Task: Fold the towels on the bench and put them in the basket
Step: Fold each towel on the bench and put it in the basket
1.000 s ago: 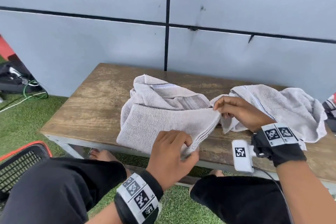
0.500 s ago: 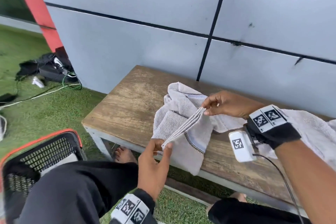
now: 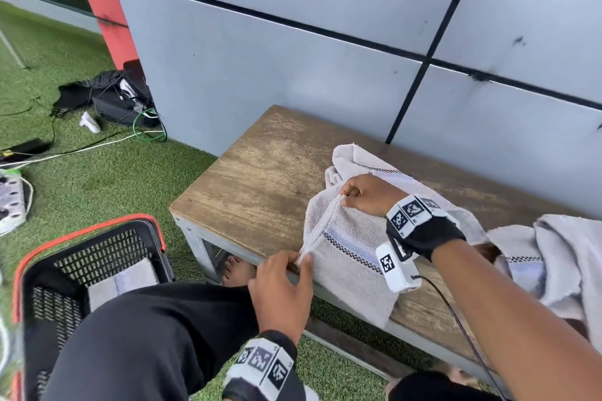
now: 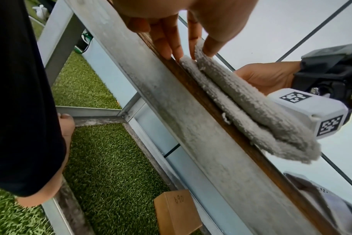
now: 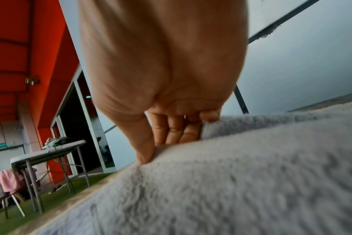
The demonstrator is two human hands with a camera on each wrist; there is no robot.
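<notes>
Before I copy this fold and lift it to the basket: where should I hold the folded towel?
Judging by its pose: pinch the stacked edge of the folded towel at both ends, as the left hand and right hand do, coming from above; the layers lie aligned there.

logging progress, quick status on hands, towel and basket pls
Left hand and right hand each pinch one end of the towel's folded edge. Basket holds one folded towel. Second towel waits on bench.

The right hand (image 5: 163,76) fills the upper middle, its thumb and fingers (image 5: 145,152) pinching a fold of the grey towel (image 5: 241,182) — the fuzzy cloth covers the lower right. Behind it are a grey panelled wall (image 5: 311,55), an orange wall (image 5: 20,47) and, far left, a folding table (image 5: 50,151) on green turf.
</notes>
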